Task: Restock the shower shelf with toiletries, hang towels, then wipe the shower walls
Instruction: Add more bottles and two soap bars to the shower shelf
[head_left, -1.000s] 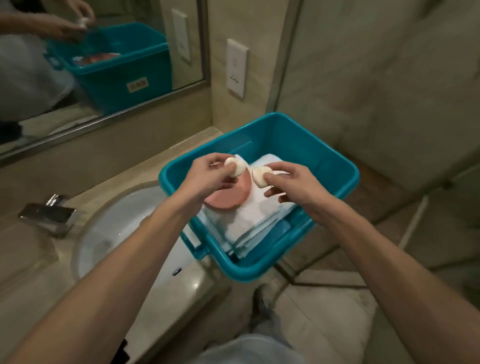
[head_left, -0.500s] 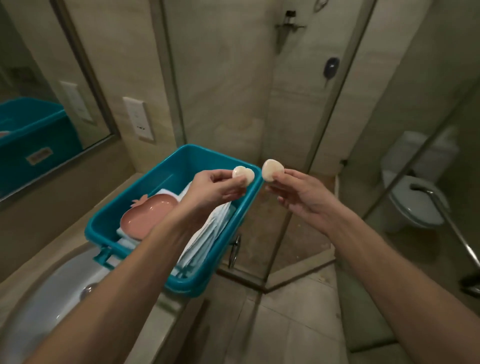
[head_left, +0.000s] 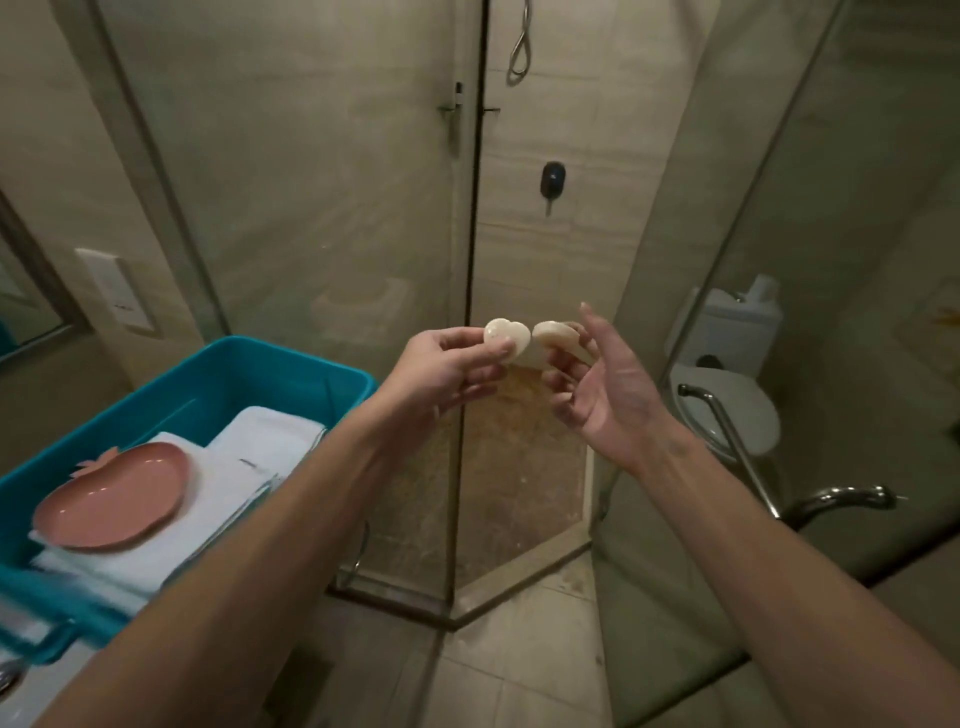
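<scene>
My left hand (head_left: 449, 369) pinches a cream heart-shaped soap (head_left: 508, 334) between thumb and fingers. My right hand (head_left: 605, 387) holds a second cream soap (head_left: 558, 335) right beside it, and the two soaps nearly touch. Both hands are raised in front of the glass shower enclosure (head_left: 322, 208). At the lower left stands a teal plastic bin (head_left: 291, 370) with folded white towels (head_left: 270, 452) and a pink fruit-shaped soap dish (head_left: 114, 499) lying on them.
The shower's glass door edge (head_left: 470, 270) runs down the middle, with a shower hose (head_left: 519, 47) and a dark wall fitting (head_left: 551, 179) behind it. A toilet (head_left: 727, 395) and a metal grab rail (head_left: 737, 447) are at the right. A wall switch (head_left: 117, 288) is at the left.
My view has swung right from the bin toward the shower. Both hands have carried the soaps away from the bin and up in front of the shower glass, closer together.
</scene>
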